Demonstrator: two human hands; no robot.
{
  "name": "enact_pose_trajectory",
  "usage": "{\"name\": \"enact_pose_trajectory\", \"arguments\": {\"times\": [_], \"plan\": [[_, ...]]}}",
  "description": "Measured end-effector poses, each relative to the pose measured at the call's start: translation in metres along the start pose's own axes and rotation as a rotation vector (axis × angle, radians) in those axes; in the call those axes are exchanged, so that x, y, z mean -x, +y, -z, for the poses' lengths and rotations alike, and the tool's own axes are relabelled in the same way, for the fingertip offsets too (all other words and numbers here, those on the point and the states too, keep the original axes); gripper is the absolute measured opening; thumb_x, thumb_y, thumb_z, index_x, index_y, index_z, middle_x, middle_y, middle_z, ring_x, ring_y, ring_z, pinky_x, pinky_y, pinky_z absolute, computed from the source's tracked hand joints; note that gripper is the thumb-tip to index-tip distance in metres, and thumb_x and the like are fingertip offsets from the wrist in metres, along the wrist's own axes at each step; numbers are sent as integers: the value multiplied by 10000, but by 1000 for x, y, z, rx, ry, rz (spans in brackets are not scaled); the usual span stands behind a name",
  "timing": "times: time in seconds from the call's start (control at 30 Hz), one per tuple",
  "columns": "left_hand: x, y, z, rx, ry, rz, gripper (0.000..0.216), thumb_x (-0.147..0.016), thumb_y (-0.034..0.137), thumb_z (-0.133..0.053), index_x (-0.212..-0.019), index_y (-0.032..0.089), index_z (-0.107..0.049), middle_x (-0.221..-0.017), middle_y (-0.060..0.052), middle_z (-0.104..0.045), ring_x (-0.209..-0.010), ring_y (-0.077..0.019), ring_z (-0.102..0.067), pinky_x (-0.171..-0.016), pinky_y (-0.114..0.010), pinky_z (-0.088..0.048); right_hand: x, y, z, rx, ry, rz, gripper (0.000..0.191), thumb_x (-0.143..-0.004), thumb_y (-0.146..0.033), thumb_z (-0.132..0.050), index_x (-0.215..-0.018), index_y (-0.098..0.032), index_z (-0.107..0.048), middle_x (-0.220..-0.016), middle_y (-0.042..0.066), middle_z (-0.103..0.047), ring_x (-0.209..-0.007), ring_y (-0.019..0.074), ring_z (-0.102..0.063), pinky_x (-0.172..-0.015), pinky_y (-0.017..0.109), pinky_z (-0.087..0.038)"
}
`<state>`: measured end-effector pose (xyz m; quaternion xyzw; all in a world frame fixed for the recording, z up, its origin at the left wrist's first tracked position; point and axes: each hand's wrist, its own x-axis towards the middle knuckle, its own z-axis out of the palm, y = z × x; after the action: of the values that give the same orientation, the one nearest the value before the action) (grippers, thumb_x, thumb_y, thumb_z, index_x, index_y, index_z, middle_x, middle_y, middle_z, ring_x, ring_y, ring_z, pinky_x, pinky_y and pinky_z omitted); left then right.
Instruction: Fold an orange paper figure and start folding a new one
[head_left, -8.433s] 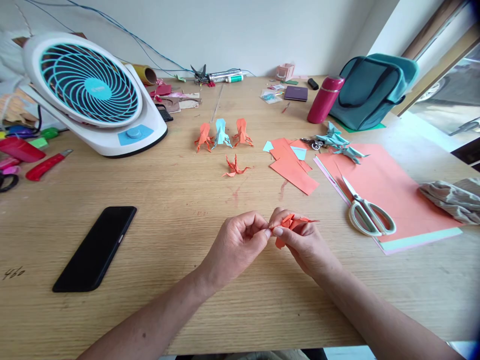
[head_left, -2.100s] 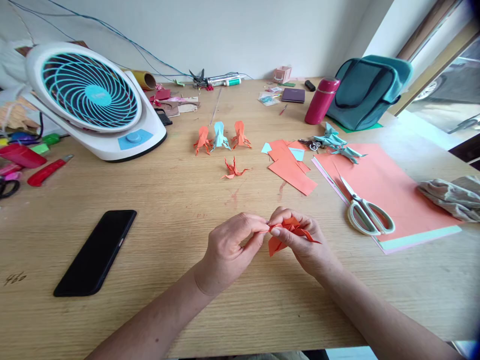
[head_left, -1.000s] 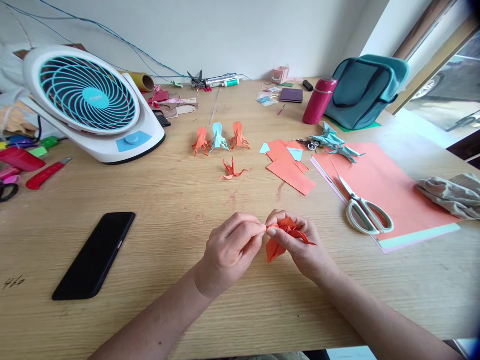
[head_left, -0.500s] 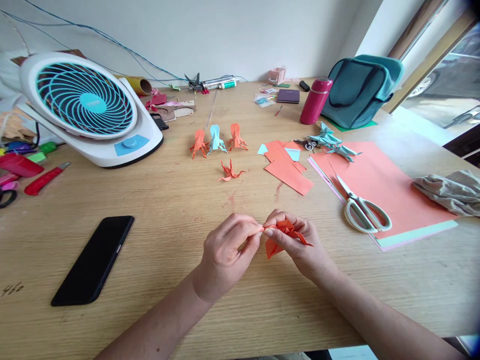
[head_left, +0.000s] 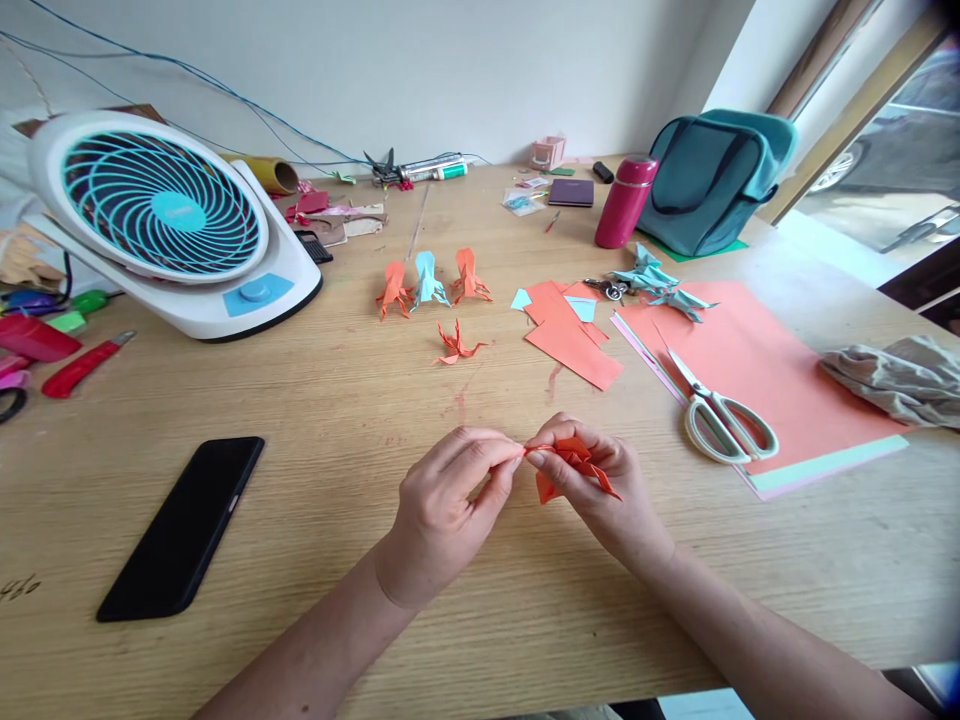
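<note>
Between my hands is an orange folded paper figure (head_left: 576,456) with thin pointed limbs. My right hand (head_left: 589,485) grips its body between thumb and fingers. With thumb and fingertips, my left hand (head_left: 454,495) pinches the tip of one narrow limb that points left. Part of the figure is hidden behind my right fingers. Beyond my hands lies a small orange-red paper figure (head_left: 456,344) with spiky limbs. Behind it stand two orange folded figures (head_left: 393,288) (head_left: 470,275) with a light blue folded figure (head_left: 428,280) between them.
A black phone (head_left: 184,525) lies at left, below a white fan (head_left: 277,270). Orange paper pieces (head_left: 574,345) lie ahead. To the right, scissors (head_left: 720,420) rest on stacked paper sheets (head_left: 810,400), near a grey cloth (head_left: 900,380). A pink bottle (head_left: 626,205) and teal bag (head_left: 697,190) stand behind.
The view has shifted slightly, so the table items sit a little differently in frame. Both hands keep hold of the orange paper figure, which has tilted a little in my right hand.
</note>
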<state>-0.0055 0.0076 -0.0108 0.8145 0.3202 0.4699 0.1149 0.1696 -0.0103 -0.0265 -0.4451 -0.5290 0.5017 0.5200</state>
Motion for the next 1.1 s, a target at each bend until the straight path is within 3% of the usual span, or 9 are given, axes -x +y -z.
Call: {"name": "enact_pose_trajectory", "arguments": {"times": [0.5, 0.77, 1.1], "plan": [[0, 4, 2, -113, -47, 1, 122, -907, 79, -603, -941, 195, -620, -833, -11, -695, -764, -124, -650, -740, -245, -526, 0, 4, 2, 51, -22, 25, 190, -848, -405, -739, -845, -217, -711, -742, -9, -574, -569, 113, -546, -528, 252, -453], [-2, 3, 2, 50, -43, 112, 109, -903, 89, -628, -912, 197, -646, -837, -5, -705, -771, -110, -664, -729, -223, -526, -2, 2, -1, -36, -37, -42, 242, -830, -441, -747, -856, -205, -705, -705, -6, -594, -569, 122, -545, -502, 243, -459], [-1, 5, -1, 53, 1, 184, 96, -896, 116, -649, -841, 192, -667, -772, 7, -705, -695, -99, -655, -670, -209, -524, 0, 7, -2, 4, -2, -48, 279, -823, -474, -745, -826, -208, -662, -661, -15, -583, -549, 130, -539, -514, 260, -457]]}}
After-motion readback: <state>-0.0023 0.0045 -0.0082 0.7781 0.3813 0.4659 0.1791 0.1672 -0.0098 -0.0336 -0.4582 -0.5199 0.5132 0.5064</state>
